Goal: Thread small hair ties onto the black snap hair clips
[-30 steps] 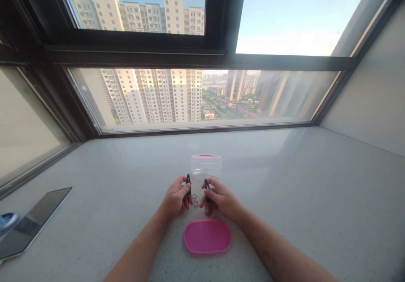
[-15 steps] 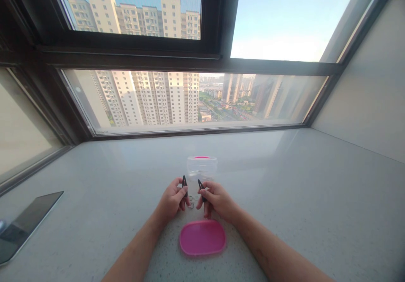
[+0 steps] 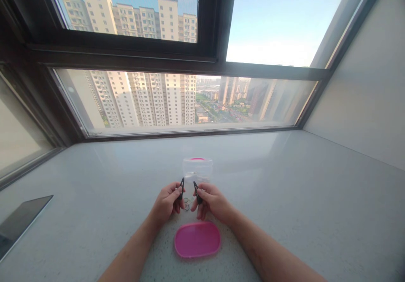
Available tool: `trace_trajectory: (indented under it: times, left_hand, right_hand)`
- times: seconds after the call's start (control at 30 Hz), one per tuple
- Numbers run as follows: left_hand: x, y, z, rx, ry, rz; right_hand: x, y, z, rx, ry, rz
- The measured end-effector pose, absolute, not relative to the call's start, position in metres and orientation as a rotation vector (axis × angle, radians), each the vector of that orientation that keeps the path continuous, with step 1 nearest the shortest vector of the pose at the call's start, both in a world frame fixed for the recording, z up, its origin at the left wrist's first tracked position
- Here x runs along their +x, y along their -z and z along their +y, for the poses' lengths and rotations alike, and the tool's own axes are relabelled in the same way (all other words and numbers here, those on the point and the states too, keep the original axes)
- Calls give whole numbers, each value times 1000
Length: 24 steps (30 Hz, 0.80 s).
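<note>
My left hand (image 3: 167, 199) pinches a black hair clip (image 3: 181, 188), its narrow tip pointing up. Another black hair clip (image 3: 197, 193) is gripped by my right hand (image 3: 211, 199), tilted with its tip up and to the left. The two clips are apart, facing each other. Between my hands, several small thin rings (image 3: 186, 207) lie on the counter. Just beyond stands a clear plastic container (image 3: 198, 169) with a pink strip at its top; its contents are too small to make out. Nearer to me lies a pink oval tray-like lid (image 3: 197, 240).
The pale speckled counter (image 3: 284, 197) runs back to a dark-framed window (image 3: 152, 64), with tall buildings outside. A flat, dark-screened device (image 3: 25, 220) lies at the left edge. A white wall (image 3: 363, 88) bounds the right side.
The view has shifted slightly, so everything on the counter appears a little farther left. Both hands keep their clips in nearly the same place, the left clip now leaning a bit more to the right.
</note>
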<state>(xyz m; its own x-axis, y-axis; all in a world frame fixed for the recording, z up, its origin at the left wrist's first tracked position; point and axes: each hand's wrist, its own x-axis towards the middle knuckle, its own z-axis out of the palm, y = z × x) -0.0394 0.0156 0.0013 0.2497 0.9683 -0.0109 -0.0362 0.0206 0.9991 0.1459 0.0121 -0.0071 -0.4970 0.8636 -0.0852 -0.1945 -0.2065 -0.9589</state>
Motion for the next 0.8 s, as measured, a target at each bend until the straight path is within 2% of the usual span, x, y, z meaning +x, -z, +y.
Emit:
trace_trajectory:
  times: [0.8]
  left_hand:
    - [-39, -2, 15, 1322, -1014, 1060]
  right_hand:
    - [144, 2, 9, -862, -1781, -1282]
